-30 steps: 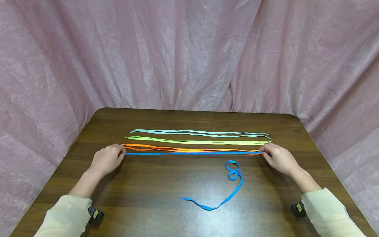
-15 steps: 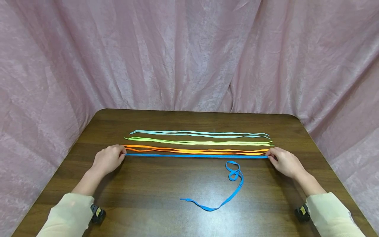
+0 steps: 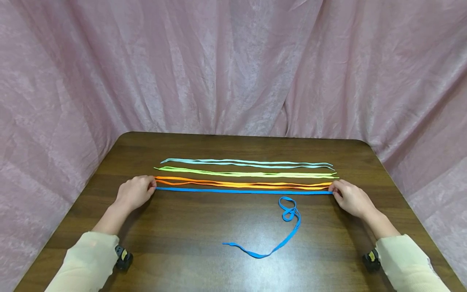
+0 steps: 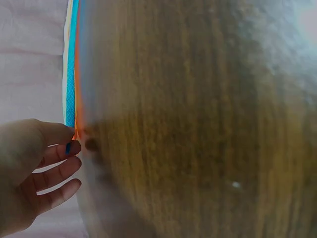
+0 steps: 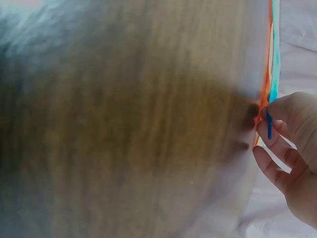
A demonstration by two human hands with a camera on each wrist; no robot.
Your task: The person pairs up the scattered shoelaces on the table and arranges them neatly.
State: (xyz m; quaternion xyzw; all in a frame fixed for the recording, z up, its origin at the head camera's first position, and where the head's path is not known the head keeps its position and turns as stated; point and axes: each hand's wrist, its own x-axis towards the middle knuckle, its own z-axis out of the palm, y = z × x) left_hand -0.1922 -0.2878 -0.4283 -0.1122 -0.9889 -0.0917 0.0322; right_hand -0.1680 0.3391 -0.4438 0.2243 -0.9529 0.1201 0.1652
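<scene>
A blue shoelace (image 3: pixel 240 191) stretches straight across the table between both hands. My left hand (image 3: pixel 135 192) pinches its left end between thumb and index finger; in the left wrist view a short blue tip (image 4: pixel 68 148) shows below the pinch, the other fingers loosely bent. At the other end my right hand (image 3: pixel 351 198) pinches the lace the same way, its blue tip (image 5: pixel 270 130) poking out past the fingers. Just behind lie orange shoelaces (image 3: pixel 233 185), side by side, their ends near the hands. A second blue shoelace (image 3: pixel 284 242) lies curled with a small loop in front.
Yellow-green shoelaces (image 3: pixel 248 174) and pale mint shoelaces (image 3: pixel 240 162) lie in rows farther back on the brown wooden table (image 3: pixel 175 259). A pink curtain (image 3: pixel 233 65) hangs around the table's back and sides.
The right hand has moved right and slightly nearer, drawing the blue lace out to a longer straight line, now apart from the orange laces. The left hand has barely moved.
</scene>
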